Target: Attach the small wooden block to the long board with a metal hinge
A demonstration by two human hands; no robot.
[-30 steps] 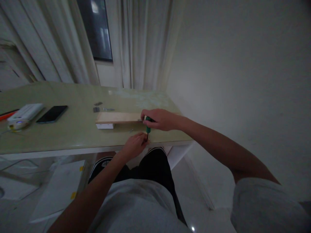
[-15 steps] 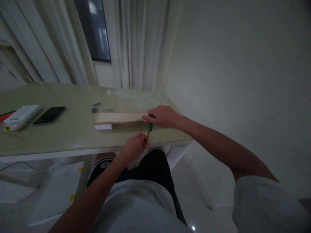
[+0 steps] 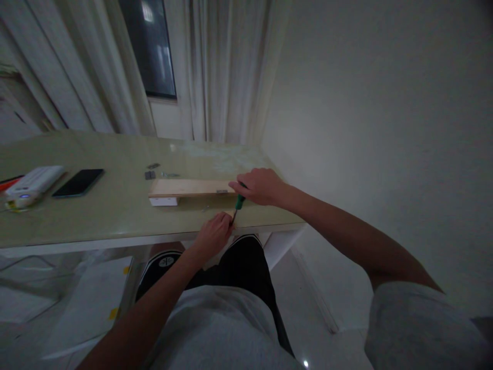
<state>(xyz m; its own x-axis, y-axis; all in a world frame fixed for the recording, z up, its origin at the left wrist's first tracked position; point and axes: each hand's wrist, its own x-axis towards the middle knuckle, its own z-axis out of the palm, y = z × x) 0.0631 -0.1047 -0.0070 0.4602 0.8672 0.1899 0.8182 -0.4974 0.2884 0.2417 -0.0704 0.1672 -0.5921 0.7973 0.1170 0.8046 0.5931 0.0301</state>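
Observation:
A screwdriver with a green handle (image 3: 239,202) is gripped from above by my right hand (image 3: 262,185), its shaft slanting down toward the table's front edge. At its tip is my left hand (image 3: 215,234), fingers closed; what they hold there is too small and hidden to make out. Just behind lies a pale wooden board (image 3: 188,188), its left end resting on a white block (image 3: 164,201). A small metal hinge-like plate (image 3: 222,191) sits on the board's front edge, near my right hand.
On the green tabletop (image 3: 96,221) lie a dark phone (image 3: 79,183) and a white device (image 3: 34,186) with a blue light. Small metal plates (image 3: 150,175) and screws (image 3: 169,174) are behind the board. A wall (image 3: 365,128) stands close on the right.
My right hand has shifted slightly right with the screwdriver, its fingers turned a little on the handle. The left hand stays almost in place at the tip.

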